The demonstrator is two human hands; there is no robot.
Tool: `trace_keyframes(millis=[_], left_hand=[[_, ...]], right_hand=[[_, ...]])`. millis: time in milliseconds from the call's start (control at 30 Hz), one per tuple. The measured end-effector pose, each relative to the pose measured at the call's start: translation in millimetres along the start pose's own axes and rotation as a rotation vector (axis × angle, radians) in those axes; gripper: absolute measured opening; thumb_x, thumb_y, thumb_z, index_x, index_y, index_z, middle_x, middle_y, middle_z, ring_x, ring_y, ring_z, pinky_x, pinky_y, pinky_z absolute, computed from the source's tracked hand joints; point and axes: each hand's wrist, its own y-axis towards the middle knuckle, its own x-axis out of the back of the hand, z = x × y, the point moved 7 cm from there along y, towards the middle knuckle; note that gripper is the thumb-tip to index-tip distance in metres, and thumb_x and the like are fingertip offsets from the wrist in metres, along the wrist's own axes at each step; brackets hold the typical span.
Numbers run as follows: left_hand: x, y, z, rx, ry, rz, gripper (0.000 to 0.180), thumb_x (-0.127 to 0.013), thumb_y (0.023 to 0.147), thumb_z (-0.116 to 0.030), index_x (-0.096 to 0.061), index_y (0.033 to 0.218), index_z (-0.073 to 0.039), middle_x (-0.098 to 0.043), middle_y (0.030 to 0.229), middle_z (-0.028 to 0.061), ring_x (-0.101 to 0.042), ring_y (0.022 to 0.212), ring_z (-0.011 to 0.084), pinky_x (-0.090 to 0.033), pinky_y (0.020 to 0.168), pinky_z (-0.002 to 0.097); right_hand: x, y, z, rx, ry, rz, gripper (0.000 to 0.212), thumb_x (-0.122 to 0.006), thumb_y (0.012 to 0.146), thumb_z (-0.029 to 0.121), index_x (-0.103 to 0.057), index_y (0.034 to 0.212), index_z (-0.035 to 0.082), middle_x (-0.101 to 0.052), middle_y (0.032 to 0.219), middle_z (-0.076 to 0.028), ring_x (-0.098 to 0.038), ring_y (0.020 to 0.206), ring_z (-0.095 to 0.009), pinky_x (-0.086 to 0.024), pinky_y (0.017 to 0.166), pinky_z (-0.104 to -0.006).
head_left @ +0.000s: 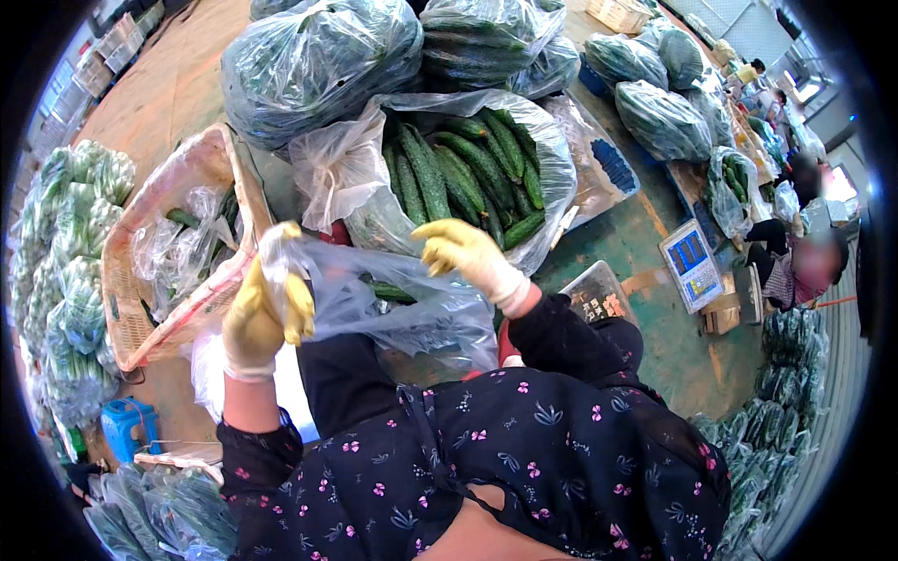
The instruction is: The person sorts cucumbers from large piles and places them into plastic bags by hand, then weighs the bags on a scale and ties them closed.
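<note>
My left hand (pixel 267 304), in a yellow rubber-coated glove, is closed on the bunched edge of a clear plastic bag (pixel 341 266). The bag stretches rightward across my lap, and a cucumber (pixel 390 292) shows green at it; whether inside or beneath I cannot tell. My right hand (pixel 463 254), gloved alike, hovers at the near rim of a large open plastic sack (pixel 552 140) full of dark green cucumbers (pixel 458 173). Its fingers are partly bent and apart, with nothing seen in them.
A pink-rimmed crate (pixel 178 332) with plastic and cucumbers stands at left. Filled bags (pixel 323 70) lie beyond the open sack. A digital scale (pixel 692 266) is at right, near a seated person (pixel 809 271). Bagged produce (pixel 79 280) lines the left; a blue stool (pixel 129 428) stands near it.
</note>
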Motion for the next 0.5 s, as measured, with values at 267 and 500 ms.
trace_keyframes(millis=[267,500], left_hand=[[17.7,75.5,-52.1,-0.252,0.523,0.014,0.058,-0.056,0.094,-0.028,-0.038,0.139,0.005,-0.059,0.088,0.0075,-0.053,0.064,0.0094,-0.042,0.056,0.0188],[18.2,44.9,-23.2,0.186,0.309,0.003,0.078,-0.062,0.086,-0.045,-0.037,0.141,0.004,-0.064,0.073,0.0088,-0.055,0.051,0.0075,-0.036,0.039,0.0165]], right_hand=[[45.6,-11.9,-58.9,0.037,-1.022,-0.127,0.058,-0.061,0.080,0.026,-0.052,0.128,-0.004,-0.055,0.128,-0.027,-0.053,0.121,-0.038,-0.040,0.104,-0.0404],[66.4,-51.8,17.7,-0.209,-0.185,0.289,0.040,-0.056,0.096,0.022,-0.057,0.126,-0.004,-0.066,0.114,-0.016,-0.064,0.105,-0.021,-0.051,0.091,-0.0318]])
